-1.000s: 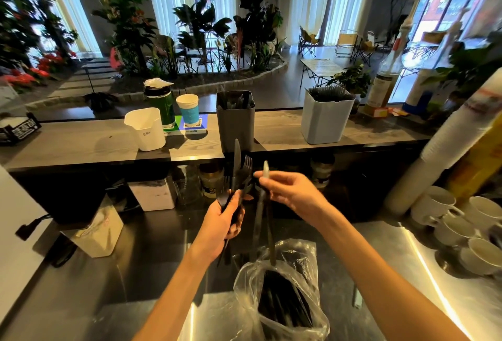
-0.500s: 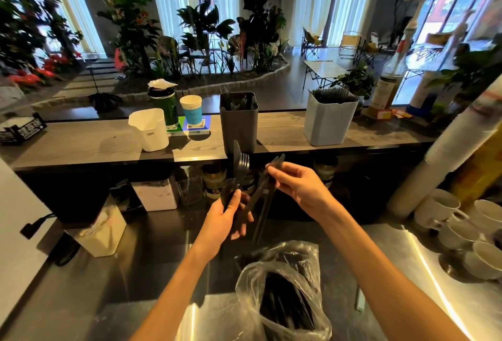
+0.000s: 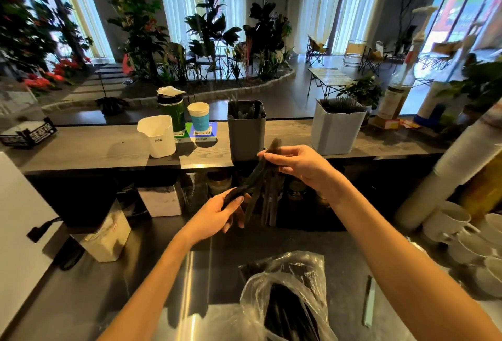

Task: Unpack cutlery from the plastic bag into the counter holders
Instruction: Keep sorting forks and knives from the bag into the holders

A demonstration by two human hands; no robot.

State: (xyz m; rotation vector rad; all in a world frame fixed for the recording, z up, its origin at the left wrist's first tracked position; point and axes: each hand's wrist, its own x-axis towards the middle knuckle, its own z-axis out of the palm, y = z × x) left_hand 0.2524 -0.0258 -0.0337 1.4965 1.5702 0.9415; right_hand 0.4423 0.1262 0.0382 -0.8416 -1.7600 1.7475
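Note:
A clear plastic bag [image 3: 288,286] with several black cutlery pieces inside lies on the steel counter near me. Above it, a bundle of black cutlery [image 3: 258,177] slants between my hands. My left hand [image 3: 217,215] grips its lower end, and my right hand [image 3: 298,164] pinches its upper end. Right behind the bundle, a dark grey holder [image 3: 245,134] with black cutlery in it stands on the wooden shelf. A light grey holder [image 3: 338,130] full of thin black sticks stands further right.
On the shelf stand a white jug [image 3: 159,136], a green bottle [image 3: 172,112] and a paper cup [image 3: 198,116]. White mugs [image 3: 451,221] and a tall stack of paper cups [image 3: 456,166] crowd the right side. A paper bag [image 3: 104,237] sits at the left.
The cutlery in my left hand has tilted from upright to slanting. My right hand moved up and right, joining its pieces with the bundle in front of the dark grey holder.

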